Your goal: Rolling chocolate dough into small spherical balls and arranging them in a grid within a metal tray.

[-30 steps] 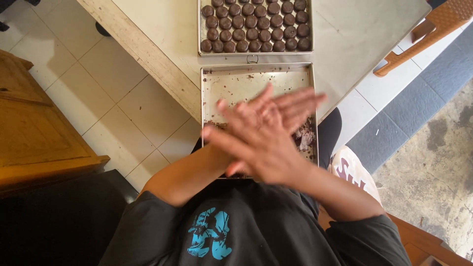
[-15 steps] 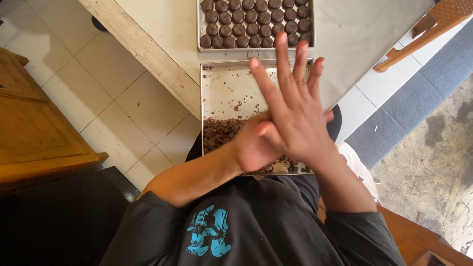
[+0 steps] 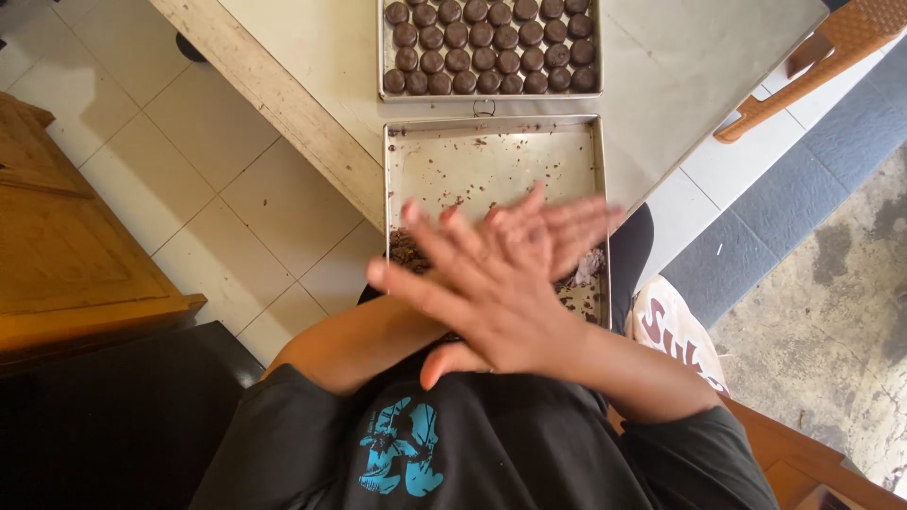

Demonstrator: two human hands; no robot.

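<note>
Seen from above, a person in a dark grey shirt with a blue print presses two bare hands together, palm to palm and crossed. The right hand [image 3: 477, 288] lies on top, flat, fingers spread and pointing away to the left. The left hand [image 3: 557, 227] lies beneath it, fingers stretched toward the right and blurred. Both are open and flat; whether anything sits between the palms cannot be told.

Directly under the hands is a rectangular metal baking tray [image 3: 491, 156] with thin raised walls, dull silver and scuffed. Its far half is mostly bare, speckled with dark crumbs. Just under the fingers lies a rough heap of dark brown crumbly mixture [image 3: 408, 250], with more showing past the right wrist.

Beyond the hands, touching the first tray's far edge, a second metal tray [image 3: 381, 57] holds close rows of small round dark brown chocolate pieces [image 3: 491, 42], smooth and evenly shaped.

Both trays rest on a pale table [image 3: 312, 57] with a worn wooden edge. Left of the hands lies a beige tiled floor [image 3: 217, 161].
</note>
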